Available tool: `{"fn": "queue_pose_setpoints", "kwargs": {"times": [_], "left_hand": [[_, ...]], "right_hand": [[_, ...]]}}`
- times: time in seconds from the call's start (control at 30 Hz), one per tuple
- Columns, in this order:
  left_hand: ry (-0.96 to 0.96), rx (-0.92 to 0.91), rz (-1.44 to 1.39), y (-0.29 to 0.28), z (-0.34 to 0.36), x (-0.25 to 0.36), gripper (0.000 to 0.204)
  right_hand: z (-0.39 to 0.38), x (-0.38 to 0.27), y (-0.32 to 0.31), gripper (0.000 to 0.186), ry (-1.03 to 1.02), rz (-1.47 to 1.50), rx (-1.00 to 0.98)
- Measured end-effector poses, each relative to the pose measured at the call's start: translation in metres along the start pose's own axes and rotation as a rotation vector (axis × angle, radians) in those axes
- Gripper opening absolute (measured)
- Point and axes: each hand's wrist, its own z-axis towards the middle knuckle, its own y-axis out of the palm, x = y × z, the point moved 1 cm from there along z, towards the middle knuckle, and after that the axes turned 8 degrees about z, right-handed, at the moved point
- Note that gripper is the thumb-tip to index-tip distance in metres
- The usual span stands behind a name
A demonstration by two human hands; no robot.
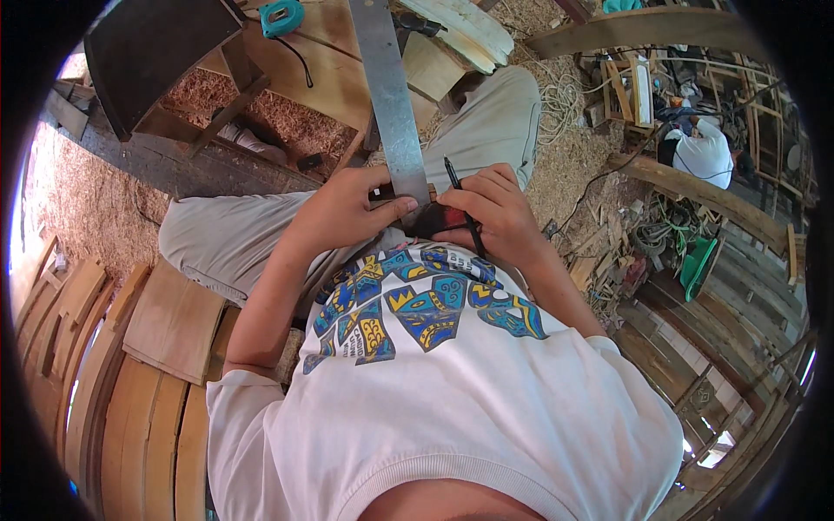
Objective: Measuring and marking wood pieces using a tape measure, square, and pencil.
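Mid-frame, the left grip (pixel 346 207) pinches a metal strip (pixel 387 95) while the right grip (pixel 499 211) holds a black pen (pixel 452 174), apparently a marking step, next calling for steady alignment.

The floor (pixel 78 169) is strewn with pale wood shavings (pixel 109 213), brightly lit at left. Boards (pixel 130 425) stand in rows, lower left. Weathered planking (pixel 751 282) lines the right (bright light (pixel 718 450) shows through below). A beam (pixel 647 33) crosses upper right.
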Motion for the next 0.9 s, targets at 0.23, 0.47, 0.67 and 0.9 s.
{"fn": "queue_pose_setpoints", "kwargs": {"times": [0.23,0.47,0.67,0.9], "left_hand": [[0.01,0.034,0.044,0.004,-0.0018,-0.0021,0.026],[-0.002,0.023,0.037,0.0061,-0.0035,-0.0043,0.026],[0.008,0.052,0.027,0.0048,-0.0056,0.0011,0.025],[0.029,0.065,0.011,0.0079,-0.0046,-0.0027,0.024]], "right_hand": [[0.0008,0.0005,-0.0001,0.056,0.014,0.027,-0.022],[0.0004,0.0026,0.0005,0.056,0.02,0.04,-0.041],[0.0011,0.0032,0.0013,0.053,0.012,0.042,-0.031],[0.0011,0.0044,0.0014,0.053,0.021,0.052,-0.05]]}}
